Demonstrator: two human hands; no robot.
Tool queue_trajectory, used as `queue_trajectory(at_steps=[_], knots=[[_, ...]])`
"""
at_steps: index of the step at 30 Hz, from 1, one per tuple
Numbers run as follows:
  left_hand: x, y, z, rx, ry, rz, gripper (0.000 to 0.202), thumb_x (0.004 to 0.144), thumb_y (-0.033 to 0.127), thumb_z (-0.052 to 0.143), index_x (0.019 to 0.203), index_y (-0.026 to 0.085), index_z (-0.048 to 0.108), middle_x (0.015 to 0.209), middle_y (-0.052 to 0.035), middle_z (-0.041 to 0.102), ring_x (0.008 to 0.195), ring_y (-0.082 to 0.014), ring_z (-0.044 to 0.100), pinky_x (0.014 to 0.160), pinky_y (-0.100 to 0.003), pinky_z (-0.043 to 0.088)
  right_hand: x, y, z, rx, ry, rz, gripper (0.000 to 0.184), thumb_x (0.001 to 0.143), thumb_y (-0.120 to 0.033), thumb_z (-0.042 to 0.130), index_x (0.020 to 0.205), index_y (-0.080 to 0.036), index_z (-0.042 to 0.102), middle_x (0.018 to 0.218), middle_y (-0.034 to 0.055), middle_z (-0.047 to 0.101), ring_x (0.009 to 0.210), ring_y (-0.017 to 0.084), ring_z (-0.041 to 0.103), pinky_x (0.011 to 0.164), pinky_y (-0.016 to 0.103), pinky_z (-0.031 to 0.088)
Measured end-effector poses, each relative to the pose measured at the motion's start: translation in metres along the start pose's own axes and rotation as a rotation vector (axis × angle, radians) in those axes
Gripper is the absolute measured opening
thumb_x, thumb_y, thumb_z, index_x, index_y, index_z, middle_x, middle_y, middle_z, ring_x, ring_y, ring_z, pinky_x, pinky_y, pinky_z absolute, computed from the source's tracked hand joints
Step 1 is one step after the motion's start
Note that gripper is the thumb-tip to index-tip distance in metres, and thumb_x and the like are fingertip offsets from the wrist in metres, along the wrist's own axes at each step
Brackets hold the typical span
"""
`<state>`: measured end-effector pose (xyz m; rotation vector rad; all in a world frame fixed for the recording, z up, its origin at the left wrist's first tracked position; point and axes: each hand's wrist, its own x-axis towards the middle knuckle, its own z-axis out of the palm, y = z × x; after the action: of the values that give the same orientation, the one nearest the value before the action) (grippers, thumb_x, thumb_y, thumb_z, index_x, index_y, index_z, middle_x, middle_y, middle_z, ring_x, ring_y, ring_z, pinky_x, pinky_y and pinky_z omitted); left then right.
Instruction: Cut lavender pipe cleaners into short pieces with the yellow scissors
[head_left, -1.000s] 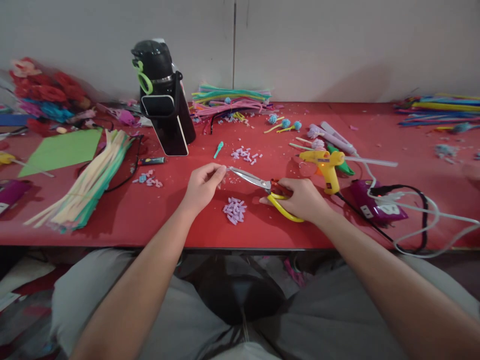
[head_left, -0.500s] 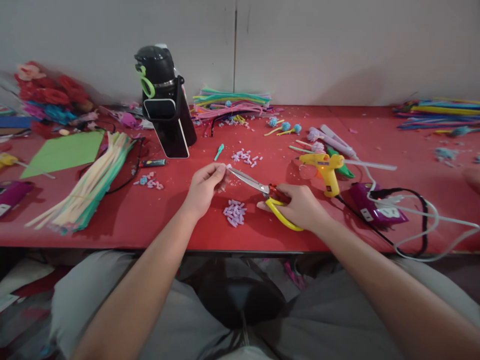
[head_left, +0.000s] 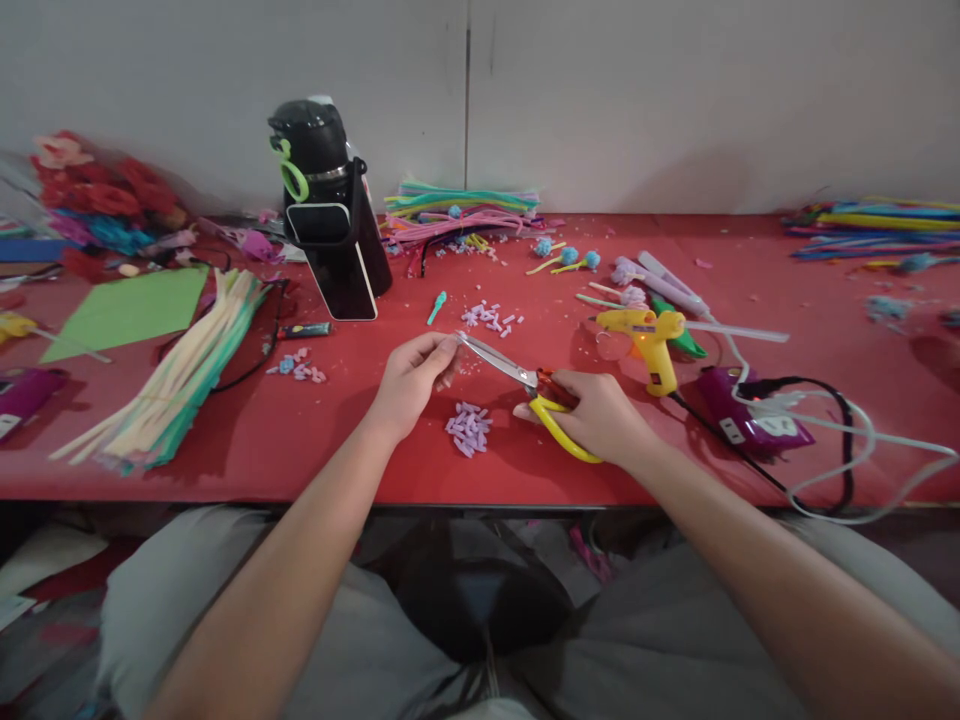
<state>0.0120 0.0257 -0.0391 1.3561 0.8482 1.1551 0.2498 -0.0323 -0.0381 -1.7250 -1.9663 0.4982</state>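
My left hand [head_left: 414, 380] is closed in a pinch, thumb against forefinger. A small lilac piece is mostly hidden at its fingertips, right by the tips of the scissors [head_left: 501, 362]. Through the yellow and red handles of these scissors go the fingers of my right hand [head_left: 596, 412], and the blades point left. A pile of short lilac cut pieces [head_left: 469, 430], seemingly pipe cleaner, lies below the blades. More loose lilac pieces [head_left: 491, 318] are scattered just beyond them. A small teal stick [head_left: 437, 307] rests behind my left hand.
A black bottle [head_left: 311, 150] in a holder stands at the back left. Bundled pale pipe cleaners [head_left: 172, 370] lie on the left, beside a green sheet [head_left: 127, 310]. On the right are a yellow glue gun [head_left: 652, 345] and a purple power box [head_left: 750, 415] with trailing cables.
Both hands and the scissors keep nearly the same position. The pale bit that showed at my left fingertips is now harder to see. The view has shifted very slightly.
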Motion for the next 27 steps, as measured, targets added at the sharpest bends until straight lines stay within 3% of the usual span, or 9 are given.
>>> queue_trajectory(at_steps=[6, 12, 15, 27], knots=[[0.001, 0.000, 0.000, 0.024, 0.010, -0.002, 0.024, 0.088, 0.039, 0.064, 0.075, 0.018, 0.064, 0.067, 0.0001, 0.054, 0.058, -0.0100, 0.047, 0.053, -0.024, 0.036, 0.001, -0.002, -0.002, -0.072, -0.028, -0.007, 0.063, 0.074, -0.079, 0.055, 0.060, -0.022, 0.034, 0.053, -0.0019, 0.044, 0.052, 0.011, 0.031, 0.052, 0.027, 0.022], [0.000, 0.001, 0.000, 0.041, 0.008, 0.009, 0.023, 0.087, 0.039, 0.065, 0.076, 0.018, 0.065, 0.069, -0.0005, 0.057, 0.059, -0.0101, 0.048, 0.054, -0.024, 0.037, -0.002, -0.008, -0.008, -0.377, 0.012, -0.045, 0.063, 0.080, -0.082, 0.042, 0.066, -0.021, 0.050, 0.065, 0.0068, 0.062, 0.057, 0.017, 0.052, 0.053, 0.029, 0.020], [0.001, 0.002, 0.000, 0.048, 0.013, 0.003, 0.024, 0.087, 0.039, 0.065, 0.075, 0.018, 0.065, 0.069, -0.0006, 0.057, 0.059, -0.0102, 0.048, 0.054, -0.024, 0.037, -0.001, -0.008, -0.006, -0.460, 0.028, -0.065, 0.065, 0.083, -0.081, 0.038, 0.068, -0.020, 0.055, 0.064, 0.0087, 0.064, 0.059, 0.019, 0.056, 0.053, 0.029, 0.018], [0.001, 0.003, 0.002, -0.001, 0.039, -0.001, 0.026, 0.087, 0.042, 0.066, 0.076, 0.018, 0.066, 0.067, -0.0003, 0.056, 0.057, -0.0093, 0.048, 0.053, -0.024, 0.038, 0.004, -0.010, 0.004, -0.426, -0.019, 0.005, 0.064, 0.087, -0.076, 0.035, 0.068, -0.020, 0.060, 0.059, 0.0097, 0.061, 0.055, 0.021, 0.055, 0.053, 0.030, 0.022]])
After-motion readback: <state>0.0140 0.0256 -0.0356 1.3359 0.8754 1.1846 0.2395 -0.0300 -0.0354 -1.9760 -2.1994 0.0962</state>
